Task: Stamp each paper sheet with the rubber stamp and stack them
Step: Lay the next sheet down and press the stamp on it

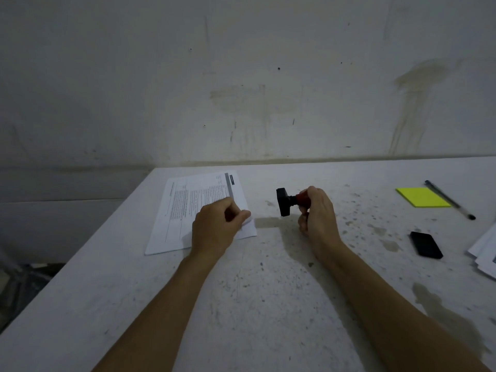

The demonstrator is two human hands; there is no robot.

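While right grip holds stamp, left grip pinches sheet

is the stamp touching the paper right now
Apart. The head view shows the stamp held sideways in the right hand, with bare table between it and the paper.

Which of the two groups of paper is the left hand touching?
The printed sheets at the far left of the table, which the left hand pinches at their near right corner. The other papers lie untouched at the right edge.

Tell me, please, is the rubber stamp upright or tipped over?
Tipped: the right hand holds the rubber stamp sideways above the table, black base facing left.
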